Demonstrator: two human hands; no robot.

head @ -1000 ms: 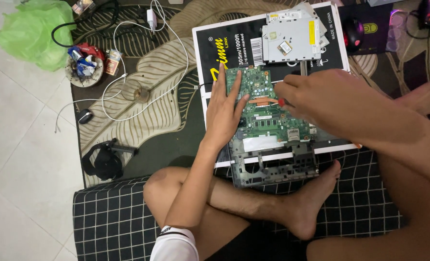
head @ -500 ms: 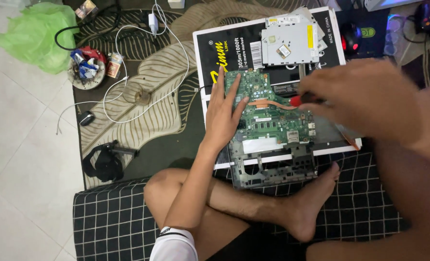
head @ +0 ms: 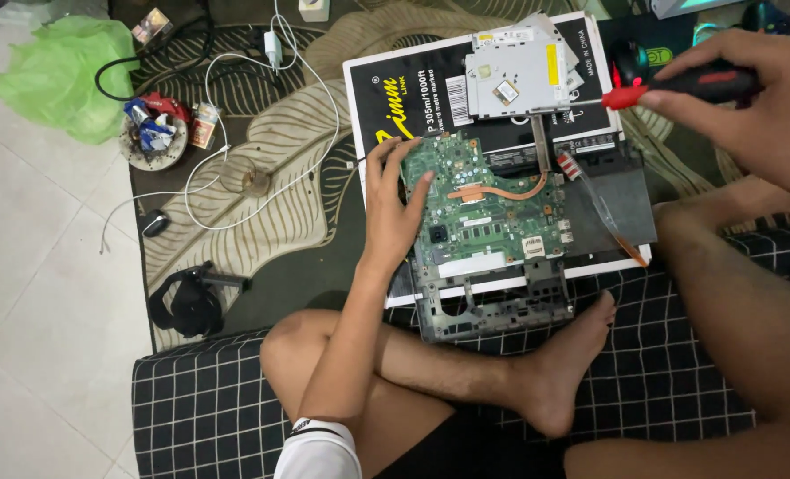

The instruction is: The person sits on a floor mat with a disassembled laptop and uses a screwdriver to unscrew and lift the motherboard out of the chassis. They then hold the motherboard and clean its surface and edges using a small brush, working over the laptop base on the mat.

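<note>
The person sits cross-legged on a checked mat (head: 670, 372) over pale floor tiles (head: 31, 293), beside a leaf-patterned rug (head: 262, 213) strewn with white cables (head: 235, 191). The left hand (head: 393, 206) lies open and flat on the green circuit board (head: 492, 213), which rests on a black-and-white box (head: 395, 98) just beyond the crossed legs. The right hand (head: 758, 98), raised at far right, grips a red-and-black screwdriver (head: 679, 87).

The green motherboard (head: 488, 208) is matt fibreglass-like board, crossed by a smooth copper heat pipe (head: 501, 190). Beyond it, the optical drive (head: 514, 82) has a dull brushed-metal casing. The screwdriver (head: 679, 86) has a glossy red and black plastic handle. Under them lies a smooth cardboard box (head: 430, 66). The bag (head: 53, 75) far left is thin, crinkled green plastic; the near cushion (head: 208, 408) is checked woven cloth; the floor tiles (head: 31, 293) are faintly glossy.
</note>
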